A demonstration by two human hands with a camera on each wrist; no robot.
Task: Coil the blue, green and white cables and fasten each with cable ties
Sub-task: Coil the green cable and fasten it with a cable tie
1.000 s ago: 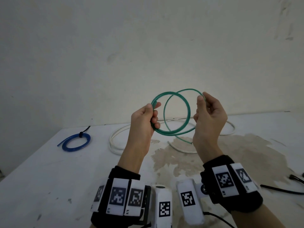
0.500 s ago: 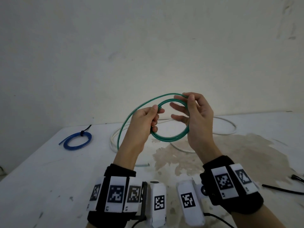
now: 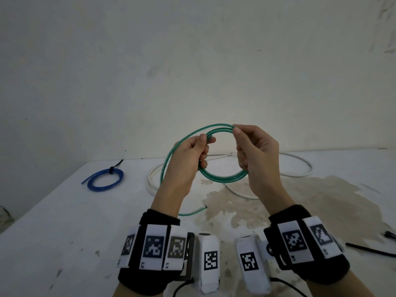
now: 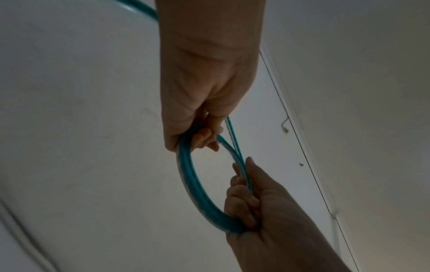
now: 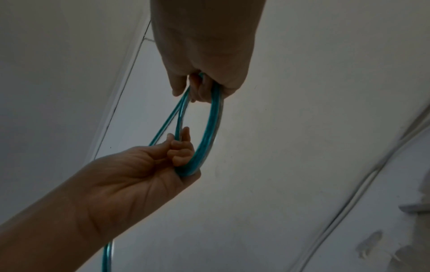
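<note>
Both hands hold a coil of green cable up above the white table. My left hand grips the coil's left side, thumb on top. My right hand pinches the strands at the coil's top right and its fingers curl round the right side. A loose outer loop runs from the right hand over the left hand and down behind the left wrist to a free end near the table. The wrist views show the same coil gripped at both ends. A blue coil with a black tie lies far left. The white cable sprawls uncoiled behind the hands.
Black cable ties lie at the table's right edge. A brownish stain covers the table's middle right. A plain wall rises just behind the table.
The right hand has carried another loop of green cable round to the top of the coil and now pinches it there. The free tail trailing below the left wrist has shortened.
</note>
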